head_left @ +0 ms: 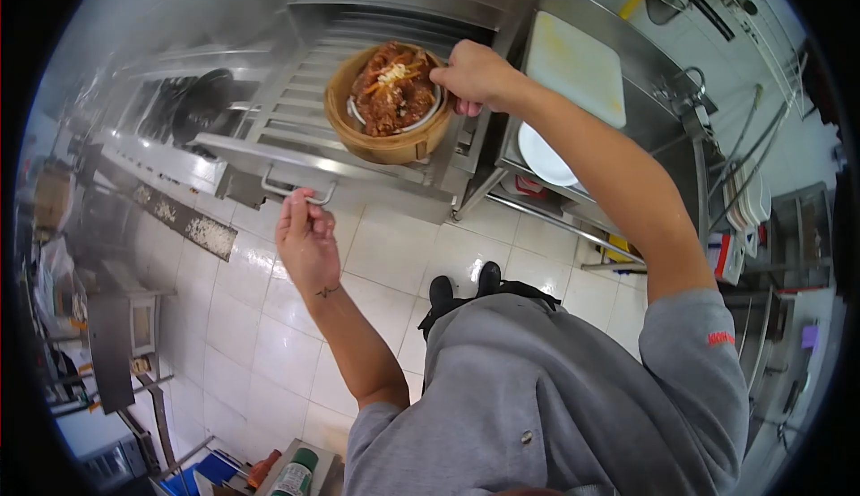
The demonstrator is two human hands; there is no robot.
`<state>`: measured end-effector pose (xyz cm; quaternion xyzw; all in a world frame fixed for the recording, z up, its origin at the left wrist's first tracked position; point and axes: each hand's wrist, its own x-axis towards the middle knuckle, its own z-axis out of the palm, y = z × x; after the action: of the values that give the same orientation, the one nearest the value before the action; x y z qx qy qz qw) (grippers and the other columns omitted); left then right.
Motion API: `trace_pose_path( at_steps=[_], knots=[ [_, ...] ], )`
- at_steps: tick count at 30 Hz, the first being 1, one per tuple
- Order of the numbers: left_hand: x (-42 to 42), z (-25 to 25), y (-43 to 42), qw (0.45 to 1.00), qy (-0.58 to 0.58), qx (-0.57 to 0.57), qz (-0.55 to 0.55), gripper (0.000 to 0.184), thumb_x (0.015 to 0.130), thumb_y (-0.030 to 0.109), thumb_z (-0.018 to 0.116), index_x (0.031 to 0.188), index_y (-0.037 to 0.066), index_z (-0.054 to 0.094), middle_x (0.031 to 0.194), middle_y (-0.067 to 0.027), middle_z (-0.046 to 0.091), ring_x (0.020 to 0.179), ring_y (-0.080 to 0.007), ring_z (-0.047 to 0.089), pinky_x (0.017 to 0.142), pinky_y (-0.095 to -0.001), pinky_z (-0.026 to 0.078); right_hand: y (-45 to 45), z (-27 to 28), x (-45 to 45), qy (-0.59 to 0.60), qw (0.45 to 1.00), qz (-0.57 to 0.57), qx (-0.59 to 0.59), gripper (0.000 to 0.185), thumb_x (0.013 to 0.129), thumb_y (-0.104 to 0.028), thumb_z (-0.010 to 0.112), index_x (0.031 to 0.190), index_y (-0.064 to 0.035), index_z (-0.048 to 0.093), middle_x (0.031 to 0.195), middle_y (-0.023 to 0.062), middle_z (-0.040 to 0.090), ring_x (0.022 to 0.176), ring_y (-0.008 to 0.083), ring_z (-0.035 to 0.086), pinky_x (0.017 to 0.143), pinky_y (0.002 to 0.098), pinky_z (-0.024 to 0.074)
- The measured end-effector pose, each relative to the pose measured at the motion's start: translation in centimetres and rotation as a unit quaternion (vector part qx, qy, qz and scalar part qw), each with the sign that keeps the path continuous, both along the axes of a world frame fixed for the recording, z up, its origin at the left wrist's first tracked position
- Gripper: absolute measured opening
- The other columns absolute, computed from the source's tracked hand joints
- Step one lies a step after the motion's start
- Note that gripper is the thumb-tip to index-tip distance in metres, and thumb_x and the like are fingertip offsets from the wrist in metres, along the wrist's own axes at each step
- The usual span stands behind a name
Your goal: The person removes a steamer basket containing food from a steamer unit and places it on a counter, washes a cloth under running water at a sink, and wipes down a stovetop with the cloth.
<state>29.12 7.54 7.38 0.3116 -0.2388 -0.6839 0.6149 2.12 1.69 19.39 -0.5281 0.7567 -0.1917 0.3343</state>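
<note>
Bamboo steamer edge against right grip, roomy slats leftward.

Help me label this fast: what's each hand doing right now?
Left hand: closed, fingers curled on the handle.
Right hand: closed, holding the steamer by its rim.

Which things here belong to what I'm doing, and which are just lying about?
In use:
bamboo steamer, right hand at its edge
sauced food inside it
metal handle, left hand on it

Just about:
white cutting board
strainer
green container
</note>
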Motion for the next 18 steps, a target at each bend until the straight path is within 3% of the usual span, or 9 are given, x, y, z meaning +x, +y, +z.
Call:
trace_pose_path(
  at_steps=[5, 11, 16, 18],
  knots=[
    [-1.0, 1.7, -2.5, 0.999, -0.020, -0.021, 0.030, 0.019, 0.095, 0.019, 0.051, 0.090, 0.000, 0.056, 0.063, 0.0010, 0.047, 0.052, -0.0049, 0.033, 0.049, -0.0189, 0.028, 1.3, 2.1, -7.3, -0.042, 0.997, -0.024, -0.062, 0.032, 0.087, -0.019, 0.051, 0.067, 0.0047, 0.059, 0.053, 0.0103, 0.057, 0.039, 0.0149, 0.052, 0.035, 0.0268, 0.0422],
    [-2.7, 1.5, -2.8, 0.999, -0.050, 0.008, 0.021, 0.017, 0.094, 0.018, 0.052, 0.091, 0.002, 0.054, 0.062, 0.0014, 0.046, 0.052, -0.0054, 0.032, 0.049, -0.0202, 0.027, 9.8, 1.0, -18.2, -0.031, 0.993, -0.109, -0.022, 0.029, 0.084, -0.016, 0.051, 0.065, 0.0044, 0.058, 0.051, 0.0103, 0.055, 0.037, 0.0133, 0.051, 0.032, 0.0253, 0.0388],
    [-6.2, 1.3, -7.7, 0.997, -0.077, -0.028, -0.012, 0.018, 0.094, 0.020, 0.053, 0.093, 0.002, 0.055, 0.062, 0.0015, 0.048, 0.053, -0.0061, 0.035, 0.051, -0.0212, 0.029, 13.8, -3.5, -24.5, 0.008, 0.984, -0.178, 0.005, 0.027, 0.082, -0.016, 0.052, 0.066, 0.0054, 0.058, 0.050, 0.0097, 0.054, 0.038, 0.0126, 0.051, 0.033, 0.0256, 0.0395],
    [-8.2, 1.2, -9.9, 0.995, -0.077, -0.036, -0.043, 0.018, 0.094, 0.020, 0.053, 0.093, 0.002, 0.055, 0.062, 0.0015, 0.048, 0.053, -0.0063, 0.036, 0.052, -0.0207, 0.030, 14.5, -5.9, -26.5, 0.033, 0.981, -0.190, 0.026, 0.030, 0.080, -0.018, 0.053, 0.067, 0.0078, 0.060, 0.052, 0.0128, 0.057, 0.041, 0.0171, 0.056, 0.038, 0.0299, 0.0463]
  ],
)
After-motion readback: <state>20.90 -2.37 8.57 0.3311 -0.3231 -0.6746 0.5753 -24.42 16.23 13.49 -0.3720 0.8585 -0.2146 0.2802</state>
